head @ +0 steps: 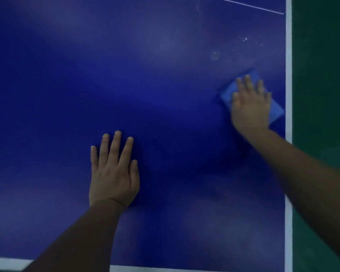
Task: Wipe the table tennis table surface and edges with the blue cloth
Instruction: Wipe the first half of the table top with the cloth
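The dark blue table tennis table (pixel 165 85) fills the view from above. A folded blue cloth (pixel 227 94) lies flat on it near the right edge. My right hand (pixel 250 106) presses down on the cloth with straight, spread fingers and covers most of it; the hand looks blurred. My left hand (pixel 113 173) rests flat on the bare table surface lower down, near the middle, with straight fingers and nothing under it.
A white border line (pixel 288 55) runs along the table's right edge, another (pixel 6 263) along the near edge. Whitish specks and smears (pixel 215 55) sit on the surface beyond the cloth. A thin white line (pixel 247 5) crosses the far right corner. Green floor (pixel 322 75) lies to the right.
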Available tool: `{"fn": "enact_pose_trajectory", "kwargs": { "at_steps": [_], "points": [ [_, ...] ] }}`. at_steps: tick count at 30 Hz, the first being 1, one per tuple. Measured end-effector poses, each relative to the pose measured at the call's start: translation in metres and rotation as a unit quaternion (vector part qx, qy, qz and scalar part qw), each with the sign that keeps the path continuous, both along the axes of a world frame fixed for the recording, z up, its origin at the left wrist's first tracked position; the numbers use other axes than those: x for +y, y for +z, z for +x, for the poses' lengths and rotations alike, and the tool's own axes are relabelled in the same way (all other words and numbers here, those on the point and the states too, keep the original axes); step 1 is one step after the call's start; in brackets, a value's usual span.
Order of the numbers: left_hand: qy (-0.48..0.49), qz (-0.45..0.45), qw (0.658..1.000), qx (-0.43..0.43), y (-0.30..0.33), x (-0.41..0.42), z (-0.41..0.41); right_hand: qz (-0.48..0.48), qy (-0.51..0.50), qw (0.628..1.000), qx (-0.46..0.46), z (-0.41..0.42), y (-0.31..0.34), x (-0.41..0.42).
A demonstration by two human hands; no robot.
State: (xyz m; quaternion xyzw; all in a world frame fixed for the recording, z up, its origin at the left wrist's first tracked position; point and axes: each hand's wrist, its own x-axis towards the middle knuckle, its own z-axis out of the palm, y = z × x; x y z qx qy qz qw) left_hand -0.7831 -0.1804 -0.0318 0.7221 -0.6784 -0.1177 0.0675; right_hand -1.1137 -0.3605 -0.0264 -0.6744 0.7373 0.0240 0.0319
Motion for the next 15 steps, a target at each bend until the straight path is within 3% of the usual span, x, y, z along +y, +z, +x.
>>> {"fn": "enact_pose_trajectory", "kwargs": {
  "at_steps": [2, 4, 5, 7, 9, 11, 13, 15],
  "points": [
    [0.001, 0.007, 1.0, 0.001, 0.0, 0.0, 0.0, -0.004, -0.093, 0.995, -0.037, -0.03, 0.005, -0.003],
    [0.005, 0.011, 1.0, 0.002, 0.001, 0.0, 0.0, -0.033, -0.179, 0.982, -0.052, -0.006, 0.005, 0.002],
    [0.005, 0.012, 1.0, 0.002, 0.002, 0.0, 0.0, -0.056, -0.169, 0.983, -0.043, 0.02, 0.003, 0.013],
    [0.002, 0.009, 1.0, 0.005, 0.002, 0.0, -0.002, -0.069, 0.005, 0.997, -0.026, 0.083, -0.004, 0.053],
    [0.0, 0.002, 1.0, 0.001, 0.002, -0.001, -0.001, -0.016, 0.271, 0.962, -0.025, 0.122, -0.01, 0.098],
    [0.001, 0.003, 1.0, 0.002, 0.002, -0.001, 0.0, 0.013, 0.362, 0.932, -0.029, 0.095, -0.008, 0.091],
    [0.005, 0.009, 1.0, -0.001, 0.002, -0.001, 0.0, -0.026, 0.238, 0.971, 0.009, 0.033, -0.009, 0.055],
    [0.003, 0.016, 1.0, -0.004, 0.002, -0.001, 0.0, -0.021, 0.004, 1.0, 0.014, -0.036, -0.002, 0.021]
  ]
}}
